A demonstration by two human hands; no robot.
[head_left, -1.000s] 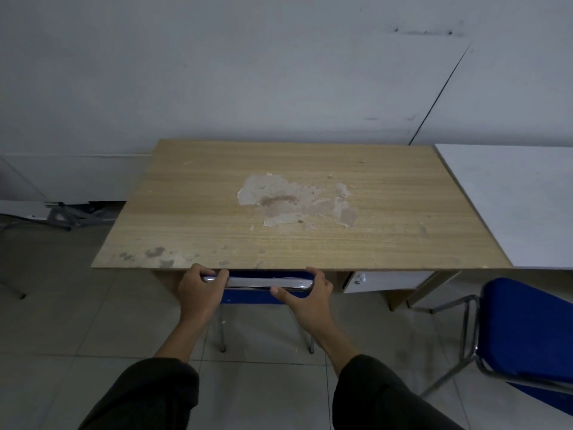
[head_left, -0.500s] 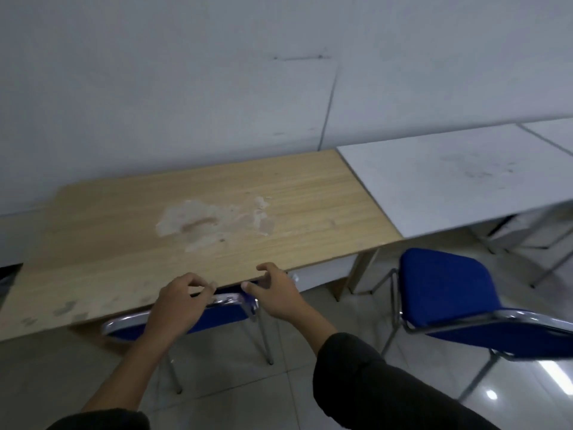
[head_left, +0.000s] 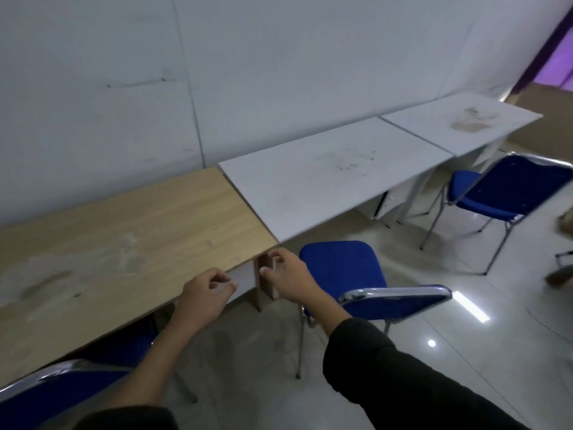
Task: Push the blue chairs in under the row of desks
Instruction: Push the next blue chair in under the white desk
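A row of desks runs along the wall: a wooden desk (head_left: 130, 225) at the left, a white desk (head_left: 325, 175) in the middle and another white desk (head_left: 465, 119) at the far right. One blue chair (head_left: 62, 389) is tucked under the wooden desk at the lower left. A second blue chair (head_left: 347, 274) stands out in front of the middle desk. A third blue chair (head_left: 508, 187) stands out by the far desk. My left hand (head_left: 204, 293) and my right hand (head_left: 288, 274) hover empty with curled, parted fingers near the wooden desk's front corner.
A grey wall (head_left: 279, 72) backs the desks. The floor (head_left: 465, 321) is glossy pale tile with light reflections. White drawer units (head_left: 390, 200) sit under the white desks. A dark door frame (head_left: 545, 41) rises at the upper right.
Both hands let go of the first chair's backrest, which stays under the wooden desk. My view swung right, bringing the second and third chairs into sight, and my hands moved right.
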